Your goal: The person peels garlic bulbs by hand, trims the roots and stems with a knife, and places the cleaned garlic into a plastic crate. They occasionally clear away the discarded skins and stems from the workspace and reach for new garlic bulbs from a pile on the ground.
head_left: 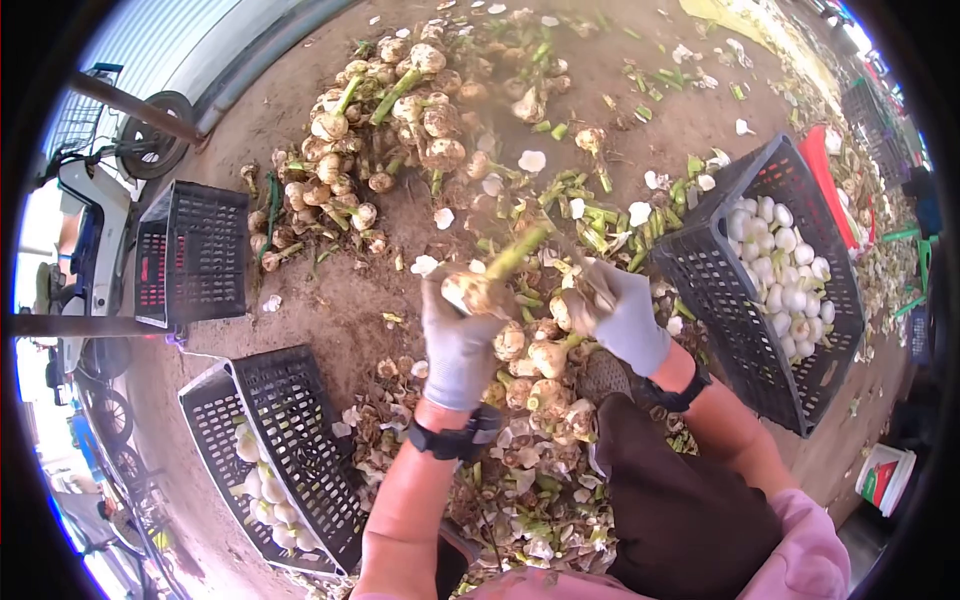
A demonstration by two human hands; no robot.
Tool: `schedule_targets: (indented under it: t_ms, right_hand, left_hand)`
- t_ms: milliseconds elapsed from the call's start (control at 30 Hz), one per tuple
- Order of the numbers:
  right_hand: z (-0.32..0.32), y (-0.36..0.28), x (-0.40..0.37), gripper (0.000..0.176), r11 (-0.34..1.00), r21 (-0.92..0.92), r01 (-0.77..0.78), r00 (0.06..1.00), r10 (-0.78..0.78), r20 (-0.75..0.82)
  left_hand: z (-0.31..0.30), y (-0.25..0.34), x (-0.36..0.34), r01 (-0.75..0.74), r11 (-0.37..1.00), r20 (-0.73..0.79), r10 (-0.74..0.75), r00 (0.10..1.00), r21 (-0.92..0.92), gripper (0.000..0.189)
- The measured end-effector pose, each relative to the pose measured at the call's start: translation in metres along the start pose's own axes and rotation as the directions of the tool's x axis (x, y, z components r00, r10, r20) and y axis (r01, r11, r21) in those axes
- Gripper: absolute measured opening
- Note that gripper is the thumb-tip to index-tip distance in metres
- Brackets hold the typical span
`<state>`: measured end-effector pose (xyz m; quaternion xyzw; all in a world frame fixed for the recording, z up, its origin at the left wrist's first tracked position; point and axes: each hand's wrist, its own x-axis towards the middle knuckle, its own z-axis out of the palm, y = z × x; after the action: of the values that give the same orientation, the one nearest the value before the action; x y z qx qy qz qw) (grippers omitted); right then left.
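A heap of bulbs [400,110] lies ahead on the ground. Bulbs lie in the right crate [715,290] and the left crate [295,420]; a third crate [195,250] stands behind the latter.

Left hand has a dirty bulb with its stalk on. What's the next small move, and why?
Probably bring the right hand to the dirty bulb in the left hand and take off its green stalk: the white bulbs in the right crate carry no stalk.
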<state>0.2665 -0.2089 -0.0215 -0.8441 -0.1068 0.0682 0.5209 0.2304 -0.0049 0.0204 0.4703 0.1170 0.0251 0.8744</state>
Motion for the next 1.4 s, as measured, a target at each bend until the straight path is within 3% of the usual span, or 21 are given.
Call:
schedule_targets:
  t_ms: [67,133,200,233,267,333,367,433,467,567,733,800,867,900,933,967,1067,1133,1167,1333,1400]
  right_hand:
    - [0.003,0.018,0.0,0.018,0.999,0.006,0.032,0.998,-0.032,0.046]
    - [0.008,0.078,0.008,0.019,0.998,0.023,-0.053,0.996,0.051,0.074]
    - [-0.007,0.076,-0.001,0.028,0.96,0.186,-0.211,0.977,0.214,0.0]
    - [-0.004,0.089,-0.005,0.031,0.958,0.199,-0.205,0.974,0.22,-0.054]
    - [-0.003,0.102,-0.004,0.034,0.959,0.208,-0.193,0.968,0.221,-0.12]
    - [-0.009,0.12,0.002,0.031,0.962,0.143,-0.231,0.966,0.244,-0.086]
    - [-0.01,0.123,0.005,0.029,0.963,0.107,-0.249,0.963,0.257,-0.076]
    - [-0.009,0.12,0.012,0.025,0.944,0.098,-0.315,0.947,0.32,-0.034]
    - [-0.011,0.117,0.016,0.023,0.933,0.09,-0.348,0.937,0.35,-0.009]
    - [-0.011,0.102,0.025,0.018,0.929,0.116,-0.352,0.935,0.354,0.007]
    - [-0.003,0.057,0.028,0.018,0.945,0.105,-0.309,0.951,0.308,0.028]
    - [0.004,0.064,0.028,0.032,0.956,0.041,-0.29,0.954,0.285,0.094]
    - [0.012,0.047,0.031,0.027,0.992,-0.122,-0.017,0.999,0.022,0.04]
    - [0.014,0.038,0.031,0.02,0.959,-0.282,-0.022,0.994,0.051,0.096]
    - [0.015,0.026,0.029,0.016,0.944,-0.314,0.104,0.993,-0.082,0.082]
    - [0.017,0.017,0.025,0.017,0.912,-0.374,0.17,0.985,-0.154,0.073]
    - [0.028,-0.008,0.014,0.021,0.808,-0.475,0.349,0.933,-0.345,0.098]
    - [0.029,-0.021,0.006,0.023,0.752,-0.521,0.404,0.906,-0.409,0.112]
    - [0.028,-0.027,0.003,0.023,0.733,-0.545,0.406,0.902,-0.417,0.112]
    - [0.028,-0.022,0.005,0.026,0.767,-0.491,0.414,0.871,-0.49,-0.032]
    - [0.019,0.011,0.022,0.018,0.809,-0.559,0.183,0.97,-0.24,-0.029]
  left_hand:
    - [0.029,0.009,-0.019,0.154,0.966,0.101,-0.135,0.986,-0.209,0.056]
    - [0.023,0.006,-0.026,0.125,0.986,0.356,-0.156,0.921,0.11,0.057]
    - [-0.004,0.005,-0.006,0.192,0.913,0.609,-0.386,0.693,0.36,0.075]
    - [-0.022,0.0,0.01,-0.213,0.794,0.666,-0.293,0.686,0.57,0.072]
    - [-0.039,-0.005,0.031,-0.581,0.498,0.745,-0.233,0.625,0.644,0.07]
    - [-0.057,0.007,0.084,-0.347,-0.327,0.237,-0.332,0.913,0.879,0.072]
    - [-0.061,0.018,0.12,-0.188,-0.669,-0.054,-0.324,0.945,0.719,0.072]
    - [-0.141,0.015,0.185,-0.149,-0.834,0.147,-0.082,0.986,0.531,0.071]
    - [-0.171,0.015,0.21,-0.072,-0.842,0.186,0.034,0.982,0.535,0.068]
    - [-0.179,0.044,0.222,0.109,-0.661,-0.165,-0.023,0.986,0.742,0.051]
    - [-0.211,0.003,0.162,0.0,0.13,-0.017,0.129,0.992,0.991,0.045]
    - [-0.19,-0.027,0.135,-0.088,0.752,0.031,0.089,0.996,0.653,0.056]
    - [-0.142,-0.029,0.104,0.149,0.908,-0.069,-0.132,0.989,0.392,0.065]
    - [-0.115,-0.029,0.087,0.15,0.932,-0.048,-0.142,0.989,0.33,0.075]
    - [-0.097,-0.046,0.085,0.193,0.802,-0.116,-0.155,0.981,0.565,0.05]
    - [-0.093,-0.053,0.073,0.283,0.919,-0.126,-0.258,0.958,0.273,0.045]
    - [-0.06,-0.047,0.041,0.312,0.949,0.139,-0.314,0.939,0.037,0.041]
    - [-0.033,-0.035,0.031,0.093,0.92,0.157,-0.163,0.974,0.381,0.057]
    - [-0.022,-0.018,0.026,-0.264,0.661,0.312,0.047,0.949,0.703,0.047]
    - [-0.014,-0.015,0.02,-0.32,0.568,0.321,0.101,0.942,0.759,0.059]
    - [-0.007,-0.012,0.013,-0.36,0.507,0.33,0.152,0.932,0.783,0.058]
